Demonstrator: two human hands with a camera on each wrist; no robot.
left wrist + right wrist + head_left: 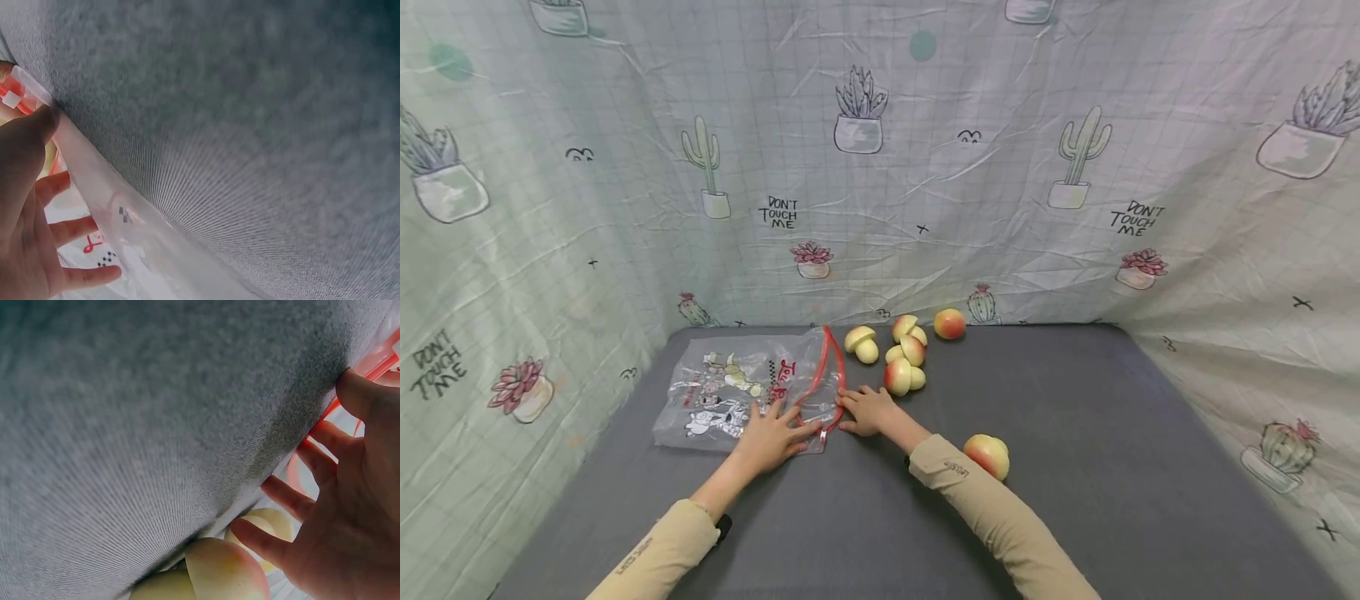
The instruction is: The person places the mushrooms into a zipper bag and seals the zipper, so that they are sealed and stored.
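Observation:
A clear plastic zip bag (700,408) with cartoon print and a red zip edge lies flat on the left of the dark table, its mouth facing right. My left hand (771,437) rests on the bag's near right part, fingers spread. In the left wrist view, the left thumb (44,122) touches the bag's edge near a white zip slider (10,99). My right hand (871,411) touches the red zip edge (839,379), its fingers apart. Beyond the right hand are several yellow, red-blushed, mushroom-shaped pieces (897,377).
A rounded red-yellow piece (950,324) lies at the table's back edge. Another yellow-red piece (987,456) sits beside my right forearm (992,517). A printed cactus cloth (925,208) hangs behind and along the sides of the grey table (1075,417).

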